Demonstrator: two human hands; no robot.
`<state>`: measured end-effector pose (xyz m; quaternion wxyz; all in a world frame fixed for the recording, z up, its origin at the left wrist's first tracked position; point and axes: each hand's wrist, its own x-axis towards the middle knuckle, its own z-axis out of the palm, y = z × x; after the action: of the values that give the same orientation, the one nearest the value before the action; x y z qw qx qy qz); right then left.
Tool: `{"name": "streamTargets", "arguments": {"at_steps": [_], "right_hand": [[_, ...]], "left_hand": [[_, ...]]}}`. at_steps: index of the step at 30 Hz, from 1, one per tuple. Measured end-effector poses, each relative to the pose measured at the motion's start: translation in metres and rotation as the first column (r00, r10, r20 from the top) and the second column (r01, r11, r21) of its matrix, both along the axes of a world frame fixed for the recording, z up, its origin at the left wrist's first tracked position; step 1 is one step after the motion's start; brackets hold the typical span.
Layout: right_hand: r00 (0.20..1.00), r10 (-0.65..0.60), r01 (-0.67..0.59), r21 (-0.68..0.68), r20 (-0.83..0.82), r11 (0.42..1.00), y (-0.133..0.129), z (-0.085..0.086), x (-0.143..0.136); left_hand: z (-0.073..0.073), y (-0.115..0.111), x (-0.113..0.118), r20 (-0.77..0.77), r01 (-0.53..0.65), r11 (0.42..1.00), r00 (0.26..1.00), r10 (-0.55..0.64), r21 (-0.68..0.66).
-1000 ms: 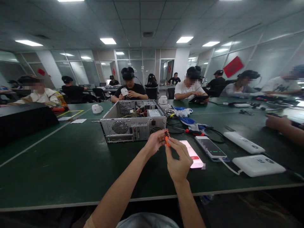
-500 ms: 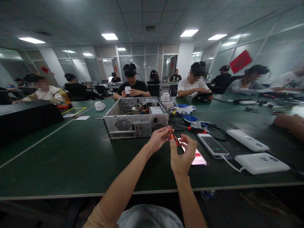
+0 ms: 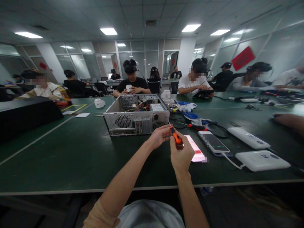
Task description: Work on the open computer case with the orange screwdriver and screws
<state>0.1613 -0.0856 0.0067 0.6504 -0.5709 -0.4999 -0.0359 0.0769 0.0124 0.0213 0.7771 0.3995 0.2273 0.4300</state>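
Observation:
A screwdriver with an orange and black handle slants upward in front of me, its thin shaft pointing at the rear right corner of an opened metal computer case. My right hand is closed around the handle. The fingertips of my left hand rest at the front of the handle near the shaft, lightly curled around it. Part of the handle is hidden by my fingers. Cables and a power supply show inside the case. Whether the screwdriver tip touches the case, I cannot tell.
Right of my hands lie a lit phone, a white device with a dark screen and white power banks. Another red-black screwdriver lies near blue-white gloves. Several people sit around the table.
My right hand has closed more fully around the screwdriver handle, its fingers previously spread. The left fingers stay by the front of the handle. The view has shifted slightly.

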Motion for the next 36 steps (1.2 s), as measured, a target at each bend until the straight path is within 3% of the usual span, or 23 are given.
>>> {"name": "streamTargets", "arguments": {"at_steps": [15, 18, 22, 25, 36], "right_hand": [[0.974, -0.036, 0.023, 0.061, 0.223, 0.998, 0.004, -0.002, 0.001], [0.989, -0.008, 0.001, 0.044, 0.150, 0.999, 0.001, 0.002, -0.001], [0.997, 0.053, -0.059, -0.105, -0.061, 0.993, 0.000, 0.000, -0.001], [0.992, 0.059, -0.078, -0.175, -0.114, 0.981, 0.000, -0.002, 0.000], [0.995, 0.019, -0.021, 0.017, 0.097, 1.000, 0.002, 0.001, -0.001]], "left_hand": [[0.006, -0.003, -0.001, -0.016, 0.021, 1.000, 1.000, -0.021, 0.004], [0.007, -0.004, 0.000, 0.060, 0.044, 0.999, 0.997, -0.044, -0.001], [0.007, -0.005, 0.003, 0.076, 0.054, 0.998, 0.996, -0.053, -0.014], [0.007, -0.005, 0.004, 0.069, 0.060, 0.998, 0.996, -0.060, -0.006], [0.000, 0.007, 0.000, -0.009, 0.032, 0.991, 0.999, -0.033, -0.131]]}}
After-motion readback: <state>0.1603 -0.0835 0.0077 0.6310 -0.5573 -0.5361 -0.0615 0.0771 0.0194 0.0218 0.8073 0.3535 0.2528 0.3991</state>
